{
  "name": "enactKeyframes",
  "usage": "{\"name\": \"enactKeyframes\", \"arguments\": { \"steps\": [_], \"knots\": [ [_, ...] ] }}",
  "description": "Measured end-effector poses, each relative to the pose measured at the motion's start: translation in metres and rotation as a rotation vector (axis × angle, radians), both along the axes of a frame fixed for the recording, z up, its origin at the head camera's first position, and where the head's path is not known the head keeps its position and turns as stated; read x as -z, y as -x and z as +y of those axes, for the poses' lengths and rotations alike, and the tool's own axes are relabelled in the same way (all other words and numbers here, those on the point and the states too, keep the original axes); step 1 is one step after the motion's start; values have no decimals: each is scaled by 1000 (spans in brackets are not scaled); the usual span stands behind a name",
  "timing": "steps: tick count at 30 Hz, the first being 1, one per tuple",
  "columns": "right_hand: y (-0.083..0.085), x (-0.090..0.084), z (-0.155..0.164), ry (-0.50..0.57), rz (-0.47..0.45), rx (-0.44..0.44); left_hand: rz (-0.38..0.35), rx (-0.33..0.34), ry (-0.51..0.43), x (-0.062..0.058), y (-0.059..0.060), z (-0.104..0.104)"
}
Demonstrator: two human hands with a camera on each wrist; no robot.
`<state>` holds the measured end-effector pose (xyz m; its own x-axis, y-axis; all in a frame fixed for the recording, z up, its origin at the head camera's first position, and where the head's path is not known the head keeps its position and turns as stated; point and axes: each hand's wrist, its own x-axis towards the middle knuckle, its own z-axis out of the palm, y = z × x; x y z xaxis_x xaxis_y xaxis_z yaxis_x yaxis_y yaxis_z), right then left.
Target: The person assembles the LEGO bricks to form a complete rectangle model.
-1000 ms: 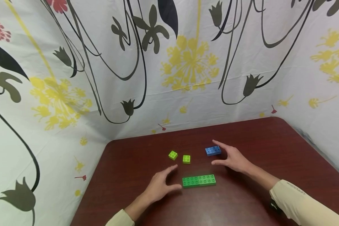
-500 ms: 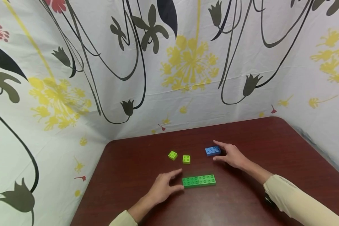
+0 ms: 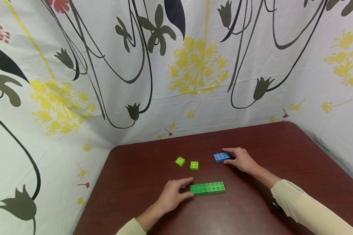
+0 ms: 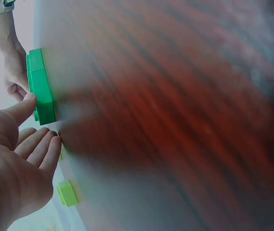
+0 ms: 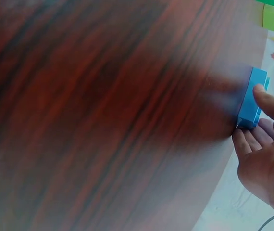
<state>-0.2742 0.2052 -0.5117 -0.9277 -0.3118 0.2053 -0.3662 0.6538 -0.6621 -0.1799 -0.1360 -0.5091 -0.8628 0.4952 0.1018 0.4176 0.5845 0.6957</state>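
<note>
Presently, left hand (image 3: 173,195) straddles nine-o'clock end of green brick pair (image 3: 207,188) on bench (image 3: 147,160); grip parted, holding nothing. Right hand (image 3: 242,160) spans three-o'clock end of blue eight-stud brick (image 3: 221,157), one o'clock from pair; grip narrow, whether pinching cannot tell. Lime four-stud brick (image 3: 194,165) at pair's eleven o'clock, second lime brick (image 3: 180,161) near.

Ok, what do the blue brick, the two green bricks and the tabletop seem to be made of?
Blue brick: probably hard, smooth plastic; moulded studs, crisp edges.
Green bricks: likely similar plastic; same studs, even colour.
Tabletop: wood or wood-look laminate, I can't tell which; dark streaky grain, slight sheen.
</note>
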Motion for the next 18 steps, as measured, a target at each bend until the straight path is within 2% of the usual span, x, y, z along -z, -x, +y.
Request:
{"name": "enactKeyframes", "arguments": {
  "steps": [9,18],
  "knots": [
    [2,0,-1,-29,21,28,16,-15,-11,0,-1,4],
    [-1,-3,-4,-22,19,44,-4,-13,9,0,-1,4]
  ]
}}
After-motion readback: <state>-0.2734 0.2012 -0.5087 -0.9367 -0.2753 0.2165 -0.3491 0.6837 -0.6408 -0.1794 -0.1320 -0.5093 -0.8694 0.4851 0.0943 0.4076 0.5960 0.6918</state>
